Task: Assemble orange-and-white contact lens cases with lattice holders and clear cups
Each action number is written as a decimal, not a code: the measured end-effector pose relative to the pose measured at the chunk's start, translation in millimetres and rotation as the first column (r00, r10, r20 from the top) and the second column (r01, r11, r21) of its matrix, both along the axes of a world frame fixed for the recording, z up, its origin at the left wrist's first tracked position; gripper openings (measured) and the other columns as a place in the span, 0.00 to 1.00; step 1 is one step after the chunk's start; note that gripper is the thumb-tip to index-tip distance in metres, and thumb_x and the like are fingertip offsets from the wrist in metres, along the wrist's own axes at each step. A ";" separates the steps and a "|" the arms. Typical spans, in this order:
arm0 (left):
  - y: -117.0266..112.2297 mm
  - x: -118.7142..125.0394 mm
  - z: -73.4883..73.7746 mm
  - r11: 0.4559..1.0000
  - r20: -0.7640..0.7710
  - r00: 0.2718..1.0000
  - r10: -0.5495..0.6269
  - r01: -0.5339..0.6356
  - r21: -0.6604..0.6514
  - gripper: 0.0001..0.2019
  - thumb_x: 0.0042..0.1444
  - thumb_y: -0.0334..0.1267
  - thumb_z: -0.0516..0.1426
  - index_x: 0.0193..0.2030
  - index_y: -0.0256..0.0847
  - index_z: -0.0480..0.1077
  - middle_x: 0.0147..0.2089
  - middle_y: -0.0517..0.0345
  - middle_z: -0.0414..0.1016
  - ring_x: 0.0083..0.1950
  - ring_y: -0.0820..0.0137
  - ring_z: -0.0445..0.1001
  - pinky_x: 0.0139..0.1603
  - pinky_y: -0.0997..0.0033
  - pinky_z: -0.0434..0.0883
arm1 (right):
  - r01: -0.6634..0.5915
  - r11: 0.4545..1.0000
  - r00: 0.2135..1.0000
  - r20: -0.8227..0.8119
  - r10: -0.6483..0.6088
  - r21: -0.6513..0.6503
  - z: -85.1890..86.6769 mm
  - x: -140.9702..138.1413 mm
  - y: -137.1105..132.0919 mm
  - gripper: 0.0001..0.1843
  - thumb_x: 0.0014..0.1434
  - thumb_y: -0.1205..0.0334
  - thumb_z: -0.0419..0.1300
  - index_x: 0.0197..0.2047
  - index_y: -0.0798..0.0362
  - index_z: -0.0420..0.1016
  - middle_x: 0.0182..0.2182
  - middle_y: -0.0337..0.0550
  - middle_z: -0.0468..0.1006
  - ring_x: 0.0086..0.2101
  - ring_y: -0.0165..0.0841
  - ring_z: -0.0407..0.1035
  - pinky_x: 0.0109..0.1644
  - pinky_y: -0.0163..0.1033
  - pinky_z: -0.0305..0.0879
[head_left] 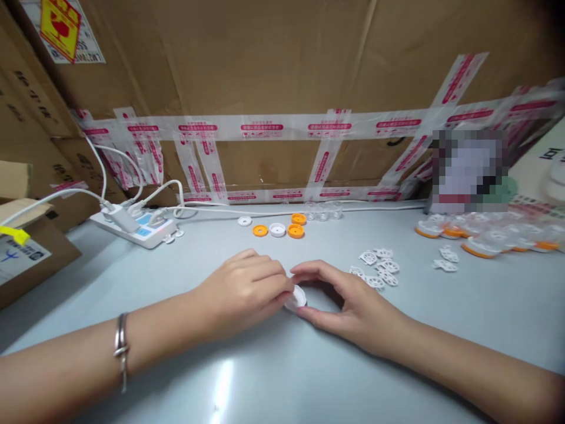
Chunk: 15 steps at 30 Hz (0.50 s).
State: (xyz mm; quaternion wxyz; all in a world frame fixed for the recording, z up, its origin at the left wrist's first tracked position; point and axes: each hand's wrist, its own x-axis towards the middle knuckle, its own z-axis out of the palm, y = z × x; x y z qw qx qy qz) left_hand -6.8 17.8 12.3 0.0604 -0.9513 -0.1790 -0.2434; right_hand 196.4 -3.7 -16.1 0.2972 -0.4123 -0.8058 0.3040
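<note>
My left hand [247,288] and my right hand [339,300] meet at the middle of the grey table [282,365]. Both pinch a small white round plastic part [296,298] between their fingertips. My left wrist wears a silver bracelet [121,347]. Just right of my right hand lie several white wheel-shaped inserts [378,268]. Farther back sit orange rings [295,231] and white round caps [277,229], with clear plastic cups [323,209] behind them.
A white power strip [139,228] with plugs and cables lies at the back left. A pile of assembled orange-and-clear parts [485,235] fills the right. Taped cardboard [282,88] walls the back; a cardboard box [26,247] stands left.
</note>
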 end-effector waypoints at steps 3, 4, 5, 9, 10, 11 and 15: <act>5.0 4.5 -9.7 1.000 0.068 0.997 -0.027 0.027 0.008 0.07 0.59 0.30 0.51 0.33 0.36 0.69 0.29 0.58 0.75 0.30 0.74 0.71 0.33 0.73 0.64 | -0.004 1.000 1.000 -0.019 0.004 -0.017 -1.0 0.3 0.3 0.19 0.54 0.59 0.59 0.49 0.51 0.61 0.44 0.45 0.75 0.45 0.34 0.71 0.52 0.43 0.67; 6.1 4.3 -11.9 0.999 0.077 0.997 -0.032 0.032 0.000 0.06 0.59 0.29 0.51 0.34 0.36 0.69 0.30 0.58 0.75 0.30 0.74 0.71 0.33 0.73 0.64 | -0.007 1.000 1.000 -0.022 0.006 -0.022 -1.4 0.5 0.5 0.20 0.54 0.59 0.59 0.49 0.51 0.60 0.44 0.45 0.75 0.45 0.34 0.71 0.52 0.43 0.67; 6.8 3.9 -13.6 0.999 0.084 0.996 -0.034 0.034 -0.005 0.06 0.59 0.29 0.51 0.34 0.36 0.70 0.30 0.58 0.75 0.30 0.74 0.71 0.33 0.73 0.64 | -0.011 1.000 1.000 -0.025 0.010 -0.024 -1.8 0.6 0.8 0.20 0.54 0.59 0.59 0.49 0.51 0.60 0.45 0.46 0.75 0.45 0.34 0.70 0.52 0.43 0.66; 6.4 4.2 -17.6 0.999 0.105 0.994 -0.037 0.038 -0.012 0.07 0.59 0.30 0.52 0.33 0.36 0.70 0.29 0.58 0.75 0.30 0.74 0.71 0.33 0.73 0.65 | -0.013 1.000 1.000 -0.028 0.012 -0.021 -2.2 1.0 1.4 0.19 0.54 0.60 0.59 0.48 0.51 0.60 0.44 0.45 0.75 0.45 0.34 0.71 0.52 0.43 0.66; 6.2 4.6 -18.1 0.999 0.106 0.993 -0.041 0.043 -0.019 0.07 0.59 0.30 0.52 0.33 0.36 0.70 0.29 0.57 0.75 0.31 0.74 0.71 0.33 0.73 0.66 | -0.012 1.000 1.000 -0.029 0.011 -0.021 -2.2 1.0 1.4 0.19 0.54 0.60 0.59 0.48 0.50 0.60 0.44 0.45 0.75 0.45 0.34 0.71 0.52 0.43 0.66; 6.0 5.1 -18.4 0.998 0.106 0.993 -0.046 0.049 -0.027 0.07 0.59 0.30 0.52 0.33 0.36 0.70 0.29 0.57 0.75 0.31 0.74 0.71 0.33 0.73 0.66 | -0.013 1.000 0.999 -0.030 0.012 -0.021 -2.1 1.1 1.3 0.18 0.54 0.60 0.59 0.48 0.50 0.60 0.43 0.45 0.75 0.45 0.34 0.71 0.52 0.43 0.66; 5.5 4.0 -16.0 0.996 0.114 0.991 -0.065 0.072 -0.057 0.06 0.58 0.28 0.52 0.36 0.36 0.71 0.31 0.56 0.76 0.32 0.73 0.73 0.35 0.72 0.68 | -0.020 0.999 0.999 -0.037 0.018 -0.027 -1.9 1.2 0.7 0.18 0.54 0.60 0.59 0.48 0.51 0.61 0.43 0.44 0.75 0.45 0.33 0.71 0.51 0.42 0.67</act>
